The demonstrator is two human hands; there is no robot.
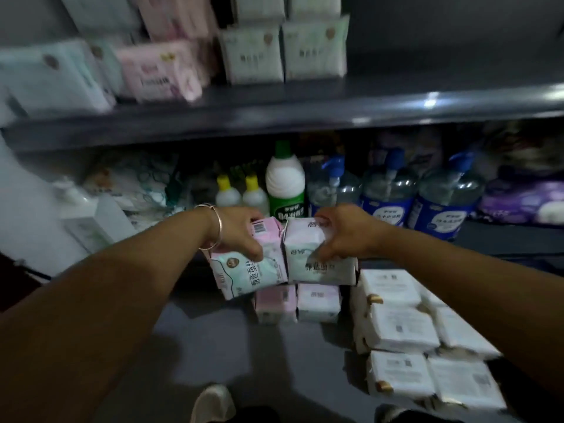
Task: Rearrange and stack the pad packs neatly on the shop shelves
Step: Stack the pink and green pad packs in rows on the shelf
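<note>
Both hands busy w/ pad packs, low in front of the bottom shelf (213, 337). Left hand (241, 230) grips a pink-and-teal pack (244, 273), fingers curled over its top edge, thumb down the front face; the pack tilts a bit. Right hand (341, 236) clenches a white-lilac pack (317, 264) the same way, from above. The two packs touch side by side, held just over two smaller packs (297, 303) standing on the shelf. White packs (399, 325) lie stacked to the right; more packs (283, 50) stand on the upper shelf.

Handling, my guess: light, soft, squashy — film wrap over padding, so it dents under fingers and is likely a bit slick. Not fragile, but crumples if squeezed hard. Best grip prob. across the top edge or the short sides, thumb on one face & fingers on the other, where the folded contents give some stiffness. Flat faces should stack OK; a tilted pack would likely slide, so square up before letting go.
</note>
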